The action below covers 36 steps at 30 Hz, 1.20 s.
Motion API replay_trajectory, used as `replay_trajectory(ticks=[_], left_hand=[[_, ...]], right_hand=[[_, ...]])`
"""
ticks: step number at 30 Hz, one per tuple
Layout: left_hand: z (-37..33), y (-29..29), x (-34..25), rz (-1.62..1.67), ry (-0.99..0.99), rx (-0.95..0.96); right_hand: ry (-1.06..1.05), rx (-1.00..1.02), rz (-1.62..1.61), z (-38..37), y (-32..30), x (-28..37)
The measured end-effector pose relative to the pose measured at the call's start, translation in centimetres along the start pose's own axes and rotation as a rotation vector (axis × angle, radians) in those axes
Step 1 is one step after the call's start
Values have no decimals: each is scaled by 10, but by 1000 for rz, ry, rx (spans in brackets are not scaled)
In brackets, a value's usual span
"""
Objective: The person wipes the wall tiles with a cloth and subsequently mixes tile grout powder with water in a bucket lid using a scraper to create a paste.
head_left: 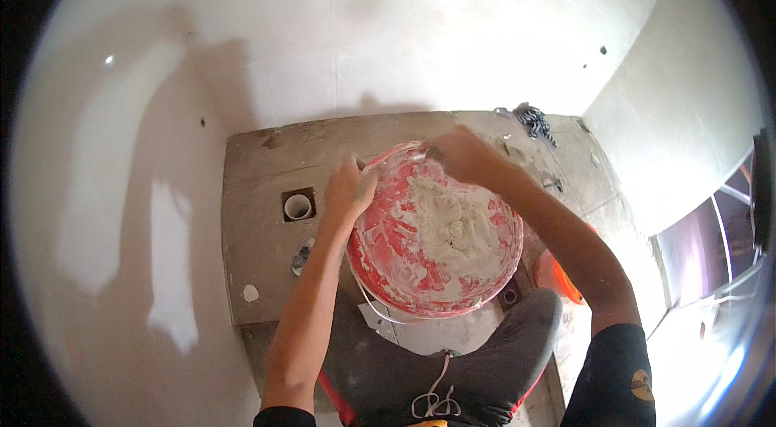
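A red bucket (386, 253) stands on the floor between my knees, its inside smeared with white residue. Pale, lumpy plaster-like paste (457, 225) lies in it, mostly toward the right side. My left hand (352, 186) is closed on the bucket's far-left rim. Over the far rim, my right hand (462, 156) is closed with the fingers curled down. A small greyish edge shows beside its fingers, but what it holds is mostly hidden. The bucket's thin wire handle (373, 306) hangs down at the near left.
An orange container (568, 281) stands right of my knee. A white pipe end (297, 206) sits in a square floor hole at left. Dark patterned cloth (533, 121) lies by the far wall. Pale walls (388, 31) enclose the far side and both flanks.
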State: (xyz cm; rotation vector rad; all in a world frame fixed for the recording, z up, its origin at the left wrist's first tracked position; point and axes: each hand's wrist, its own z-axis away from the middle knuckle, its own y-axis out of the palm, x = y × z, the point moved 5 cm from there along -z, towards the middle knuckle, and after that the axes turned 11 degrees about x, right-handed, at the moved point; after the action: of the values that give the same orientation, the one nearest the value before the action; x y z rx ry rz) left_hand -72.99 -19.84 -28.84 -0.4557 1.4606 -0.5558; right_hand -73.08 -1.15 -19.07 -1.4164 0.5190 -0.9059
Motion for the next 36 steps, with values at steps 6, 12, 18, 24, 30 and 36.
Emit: replay_trajectory(ticks=[6,12,18,24,30,36], left_hand=[[5,-5,-4,-7,1,-24],[8,-3,-3,-95,40,-72],[0,0,-3,-103,8,-6],[-2,5,-2,-79,10,30],[3,-3,4,-115,63,-72],[-8,4,0,-128,24,25]], right_hand=[[-254,126,61,31,34,20],[-380,101,-10,80,32,28],[-129,33,10,33,-18,10],[-293,96,118,20,20,4],[-233,121,29,51,2,31],[-78,232,-286,-50,-16,-33]])
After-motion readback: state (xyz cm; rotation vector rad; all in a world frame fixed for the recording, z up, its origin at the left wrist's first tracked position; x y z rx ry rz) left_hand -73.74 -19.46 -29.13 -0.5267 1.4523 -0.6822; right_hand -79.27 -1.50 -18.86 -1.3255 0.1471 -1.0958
